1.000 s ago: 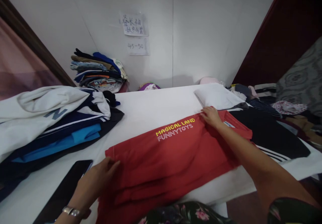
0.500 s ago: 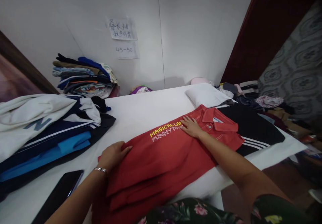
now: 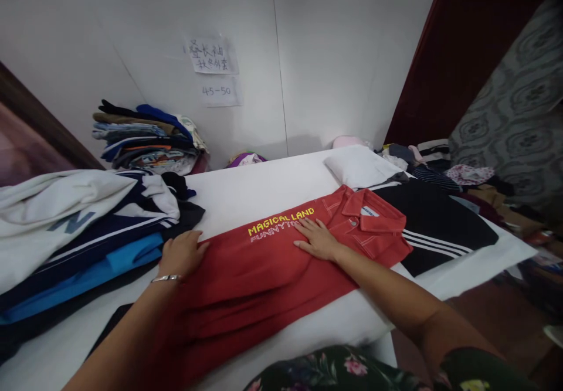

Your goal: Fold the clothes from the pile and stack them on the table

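Note:
A red collared shirt (image 3: 246, 279) with yellow and white lettering lies front up across the white table, its collar to the right and loose folds in its lower left part. My left hand (image 3: 182, 256) is closed on the shirt's far left edge, fingertips partly hidden. Flat on the chest, just below the lettering, rests my right hand (image 3: 317, 238), fingers spread. Under the collar end is a black garment (image 3: 440, 215) with white stripes.
Left of me are piled a white garment (image 3: 53, 203), a navy one and a bright blue one (image 3: 105, 268). A folded clothes stack (image 3: 147, 136) stands by the wall. A white folded cloth (image 3: 358, 165) lies at the back right, with more clothes (image 3: 470, 177) beyond.
The shirt has shifted left along with my left hand. My right hand has slid left and slightly down, off the lettering's right end. The dark object at lower left is now more covered.

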Demonstrator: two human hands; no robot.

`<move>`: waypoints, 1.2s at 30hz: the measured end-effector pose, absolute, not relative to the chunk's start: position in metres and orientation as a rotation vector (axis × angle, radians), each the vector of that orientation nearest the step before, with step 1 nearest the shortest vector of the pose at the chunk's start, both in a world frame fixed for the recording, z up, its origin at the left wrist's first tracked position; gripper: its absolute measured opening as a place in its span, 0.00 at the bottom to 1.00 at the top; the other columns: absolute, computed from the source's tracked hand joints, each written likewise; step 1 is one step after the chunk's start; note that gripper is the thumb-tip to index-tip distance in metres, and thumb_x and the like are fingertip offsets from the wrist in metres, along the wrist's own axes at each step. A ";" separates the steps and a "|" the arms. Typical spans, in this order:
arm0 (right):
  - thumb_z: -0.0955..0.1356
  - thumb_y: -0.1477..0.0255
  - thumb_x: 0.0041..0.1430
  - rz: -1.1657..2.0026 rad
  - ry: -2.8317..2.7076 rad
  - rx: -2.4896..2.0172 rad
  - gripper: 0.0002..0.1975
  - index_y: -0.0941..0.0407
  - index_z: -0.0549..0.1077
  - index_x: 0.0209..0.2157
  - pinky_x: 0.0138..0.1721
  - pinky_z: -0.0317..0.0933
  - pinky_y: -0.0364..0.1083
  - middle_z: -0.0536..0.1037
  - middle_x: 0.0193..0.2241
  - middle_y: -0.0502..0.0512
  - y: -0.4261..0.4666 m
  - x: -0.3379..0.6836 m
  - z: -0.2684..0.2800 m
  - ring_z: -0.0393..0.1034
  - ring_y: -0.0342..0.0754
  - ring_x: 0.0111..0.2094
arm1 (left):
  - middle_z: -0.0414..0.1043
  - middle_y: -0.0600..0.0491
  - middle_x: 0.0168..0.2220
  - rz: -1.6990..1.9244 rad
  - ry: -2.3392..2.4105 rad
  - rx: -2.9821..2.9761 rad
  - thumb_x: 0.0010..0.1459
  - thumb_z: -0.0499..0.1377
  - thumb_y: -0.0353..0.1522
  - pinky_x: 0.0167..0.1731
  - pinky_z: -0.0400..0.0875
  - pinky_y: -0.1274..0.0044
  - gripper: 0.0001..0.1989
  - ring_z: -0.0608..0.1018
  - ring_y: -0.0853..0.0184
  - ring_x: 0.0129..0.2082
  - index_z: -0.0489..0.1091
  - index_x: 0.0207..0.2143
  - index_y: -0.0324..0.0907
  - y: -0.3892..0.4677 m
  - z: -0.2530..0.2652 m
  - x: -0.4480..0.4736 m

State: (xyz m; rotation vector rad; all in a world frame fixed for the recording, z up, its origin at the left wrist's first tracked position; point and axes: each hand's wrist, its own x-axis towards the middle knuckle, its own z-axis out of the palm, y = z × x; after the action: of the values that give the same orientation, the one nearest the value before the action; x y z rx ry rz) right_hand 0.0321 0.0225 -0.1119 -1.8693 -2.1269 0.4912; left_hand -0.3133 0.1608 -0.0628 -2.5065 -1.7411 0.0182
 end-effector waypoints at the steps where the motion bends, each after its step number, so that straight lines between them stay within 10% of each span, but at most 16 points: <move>1: 0.54 0.47 0.62 0.486 -2.129 -1.872 0.37 0.53 0.52 0.66 0.65 0.32 0.60 0.49 0.67 0.58 0.022 0.033 -0.112 0.39 0.55 0.67 | 0.65 0.37 0.57 -0.059 -1.669 -2.518 0.60 0.47 0.39 0.55 0.58 0.60 0.24 0.66 0.52 0.58 0.67 0.53 0.35 0.153 -0.065 -0.306; 25: 0.53 0.52 0.64 0.339 -1.628 -2.537 0.35 0.57 0.53 0.65 0.62 0.37 0.65 0.46 0.67 0.63 0.064 0.136 -0.120 0.36 0.59 0.67 | 0.43 0.43 0.68 0.026 -1.497 -3.013 0.51 0.52 0.58 0.61 0.35 0.50 0.46 0.46 0.50 0.67 0.49 0.66 0.45 0.085 -0.108 -0.253; 36: 0.55 0.47 0.61 0.247 -2.241 -1.855 0.35 0.51 0.58 0.63 0.64 0.28 0.62 0.49 0.67 0.57 0.003 -0.029 -0.110 0.36 0.58 0.67 | 0.45 0.45 0.68 -0.006 -1.513 -2.990 0.50 0.52 0.60 0.62 0.35 0.51 0.46 0.46 0.50 0.67 0.52 0.65 0.46 0.085 -0.112 -0.252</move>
State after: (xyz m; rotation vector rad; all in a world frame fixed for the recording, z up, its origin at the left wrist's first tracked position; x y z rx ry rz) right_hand -0.0293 0.0034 -0.1096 -1.8555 -2.2409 0.2467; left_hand -0.2516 0.0853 -0.1118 -2.9900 -1.5127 -0.0060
